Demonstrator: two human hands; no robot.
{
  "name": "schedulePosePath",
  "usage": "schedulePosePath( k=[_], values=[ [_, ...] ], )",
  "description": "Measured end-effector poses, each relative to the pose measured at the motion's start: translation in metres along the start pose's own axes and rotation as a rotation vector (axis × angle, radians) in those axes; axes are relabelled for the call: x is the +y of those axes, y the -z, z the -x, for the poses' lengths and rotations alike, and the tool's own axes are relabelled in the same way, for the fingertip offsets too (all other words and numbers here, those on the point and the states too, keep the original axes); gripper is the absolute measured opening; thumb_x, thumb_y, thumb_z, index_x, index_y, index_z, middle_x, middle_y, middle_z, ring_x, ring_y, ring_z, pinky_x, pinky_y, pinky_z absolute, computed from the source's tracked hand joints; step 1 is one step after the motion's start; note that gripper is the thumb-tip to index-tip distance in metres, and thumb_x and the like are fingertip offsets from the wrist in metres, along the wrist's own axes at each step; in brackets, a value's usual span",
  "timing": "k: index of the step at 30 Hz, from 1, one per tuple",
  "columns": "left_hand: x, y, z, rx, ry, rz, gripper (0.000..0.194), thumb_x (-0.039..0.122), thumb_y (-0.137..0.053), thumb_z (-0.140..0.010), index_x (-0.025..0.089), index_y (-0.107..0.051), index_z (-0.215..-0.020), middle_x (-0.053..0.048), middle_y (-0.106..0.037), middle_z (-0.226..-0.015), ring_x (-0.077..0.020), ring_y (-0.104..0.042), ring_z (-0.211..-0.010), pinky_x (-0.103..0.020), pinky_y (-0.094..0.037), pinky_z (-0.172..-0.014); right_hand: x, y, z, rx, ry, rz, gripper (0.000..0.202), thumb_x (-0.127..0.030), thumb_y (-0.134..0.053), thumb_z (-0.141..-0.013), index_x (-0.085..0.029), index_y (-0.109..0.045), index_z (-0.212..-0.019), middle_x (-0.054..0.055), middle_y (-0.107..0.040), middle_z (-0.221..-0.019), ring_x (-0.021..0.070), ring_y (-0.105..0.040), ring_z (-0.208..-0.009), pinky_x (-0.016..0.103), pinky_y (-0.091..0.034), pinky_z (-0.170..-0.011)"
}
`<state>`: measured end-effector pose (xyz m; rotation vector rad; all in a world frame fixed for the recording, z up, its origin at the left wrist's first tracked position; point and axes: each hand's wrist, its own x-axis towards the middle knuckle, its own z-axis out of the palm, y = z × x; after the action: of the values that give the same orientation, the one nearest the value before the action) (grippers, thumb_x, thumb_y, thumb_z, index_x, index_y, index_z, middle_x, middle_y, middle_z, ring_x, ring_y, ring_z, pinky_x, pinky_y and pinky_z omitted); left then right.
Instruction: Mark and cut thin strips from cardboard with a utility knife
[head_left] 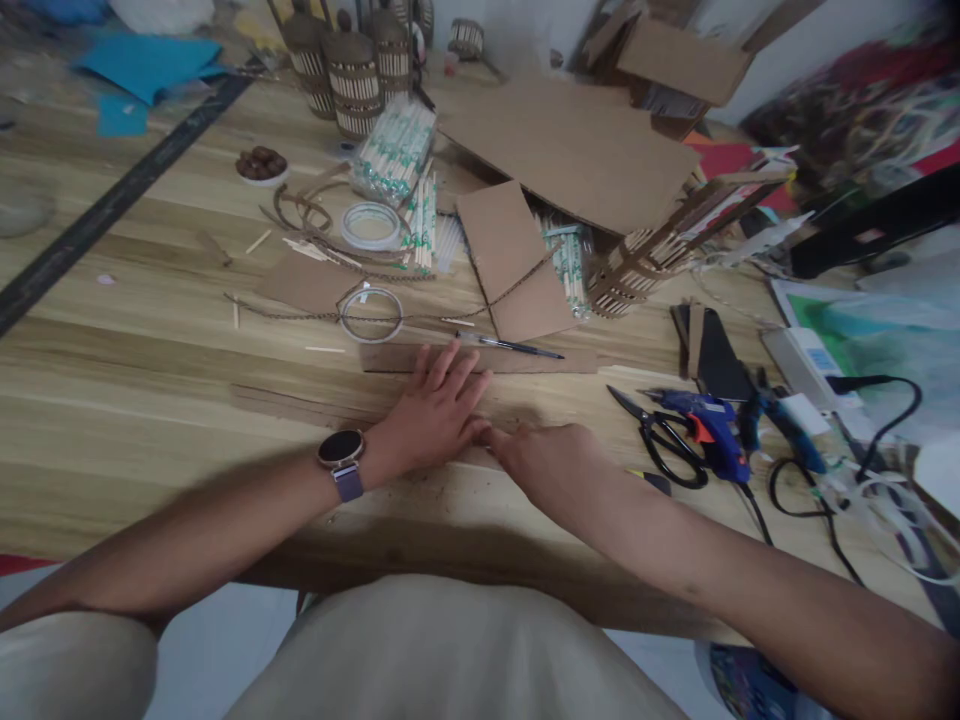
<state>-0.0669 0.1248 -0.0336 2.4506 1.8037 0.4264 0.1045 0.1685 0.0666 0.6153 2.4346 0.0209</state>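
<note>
My left hand (pixel 431 420), with a watch (pixel 341 455) on its wrist, lies flat with fingers spread over thin cardboard strips (pixel 277 402). Its fingertips reach a wider cardboard strip (pixel 382 360) just behind, where a pen (pixel 517 347) rests. Against the left thumb, my right hand (pixel 551 460) is closed with its fingers curled down at the strips. Whatever it grips is hidden beneath the fingers. Right of it lie black-handled scissors (pixel 667 445) and a blue glue gun (pixel 709 430).
Tape rolls (pixel 371 227), packs of wrapped chopsticks (pixel 394 150), and cardboard sheets (pixel 570 145) crowd the back. Lantern-like stick crafts (pixel 352 85) stand behind them, and another (pixel 637 265) leans at right. Pliers (pixel 784 425) and cables (pixel 892 510) lie farther right. A small bowl (pixel 262 168) holds brown items.
</note>
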Motion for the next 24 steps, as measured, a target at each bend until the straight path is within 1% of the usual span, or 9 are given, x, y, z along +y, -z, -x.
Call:
schedulePosePath(
  k=[4, 7, 12, 16, 18, 21, 24],
  values=[
    [-0.002, -0.002, 0.001, -0.009, -0.024, 0.013, 0.06, 0.049, -0.047, -0.103, 0.009, -0.047, -0.148, -0.025, -0.038, -0.158, -0.0443, -0.013, -0.154, -0.071, -0.01, -0.12, 0.005, -0.004, 0.001, -0.001, 0.018, 0.025, 0.055, 0.003, -0.047, -0.09, -0.022, -0.059, -0.138, 0.013, -0.078, -0.092, 0.0274, -0.077, -0.08, 0.031, -0.056, -0.059],
    [-0.003, -0.004, 0.002, -0.001, -0.028, 0.012, 0.06, 0.05, -0.049, -0.103, 0.009, -0.048, -0.147, -0.024, -0.037, -0.159, -0.0449, -0.014, -0.153, -0.071, -0.009, -0.12, 0.007, -0.005, -0.001, -0.01, 0.036, 0.044, 0.058, 0.005, -0.045, -0.088, -0.022, -0.058, -0.139, 0.011, -0.078, -0.086, 0.0272, -0.077, -0.077, 0.031, -0.056, -0.058],
    [-0.004, -0.004, 0.003, 0.007, -0.033, 0.007, 0.059, 0.049, -0.049, -0.103, 0.01, -0.05, -0.146, -0.023, -0.038, -0.159, -0.046, -0.016, -0.152, -0.071, -0.01, -0.12, 0.011, -0.008, -0.003, -0.056, 0.044, 0.036, 0.062, 0.004, -0.045, -0.088, -0.023, -0.054, -0.143, 0.01, -0.079, -0.086, 0.027, -0.077, -0.076, 0.031, -0.056, -0.056],
    [-0.004, -0.004, 0.003, 0.013, -0.031, -0.001, 0.057, 0.049, -0.05, -0.102, 0.01, -0.051, -0.145, -0.023, -0.04, -0.158, -0.0456, -0.017, -0.152, -0.071, -0.012, -0.12, 0.013, -0.011, 0.0, -0.042, 0.042, 0.011, 0.051, 0.002, -0.043, -0.092, -0.021, -0.061, -0.134, 0.011, -0.079, -0.088, 0.0283, -0.077, -0.078, 0.032, -0.055, -0.055],
    [-0.004, -0.004, 0.003, 0.017, -0.031, -0.005, 0.057, 0.048, -0.05, -0.103, 0.01, -0.052, -0.145, -0.023, -0.04, -0.158, -0.0458, -0.018, -0.152, -0.071, -0.012, -0.12, 0.013, -0.011, 0.001, -0.049, 0.03, 0.001, 0.048, 0.002, -0.044, -0.091, -0.021, -0.065, -0.128, 0.011, -0.079, -0.091, 0.0281, -0.077, -0.081, 0.031, -0.054, -0.055],
    [-0.004, -0.003, 0.003, 0.012, -0.036, 0.003, 0.057, 0.048, -0.049, -0.103, 0.009, -0.052, -0.145, -0.024, -0.039, -0.158, -0.0466, -0.017, -0.152, -0.072, -0.012, -0.12, 0.014, -0.011, 0.004, -0.067, 0.019, 0.009, 0.044, 0.002, -0.045, -0.091, -0.021, -0.066, -0.122, 0.011, -0.079, -0.094, 0.0268, -0.077, -0.082, 0.028, -0.052, -0.055],
    [-0.004, -0.001, 0.003, 0.003, -0.036, -0.004, 0.058, 0.049, -0.048, -0.103, 0.01, -0.051, -0.146, -0.023, -0.039, -0.158, -0.047, -0.017, -0.152, -0.073, -0.013, -0.119, 0.018, -0.014, 0.007, -0.072, 0.017, 0.037, 0.041, 0.001, -0.045, -0.092, -0.02, -0.064, -0.122, 0.01, -0.078, -0.088, 0.0256, -0.077, -0.08, 0.026, -0.048, -0.053]
  ],
)
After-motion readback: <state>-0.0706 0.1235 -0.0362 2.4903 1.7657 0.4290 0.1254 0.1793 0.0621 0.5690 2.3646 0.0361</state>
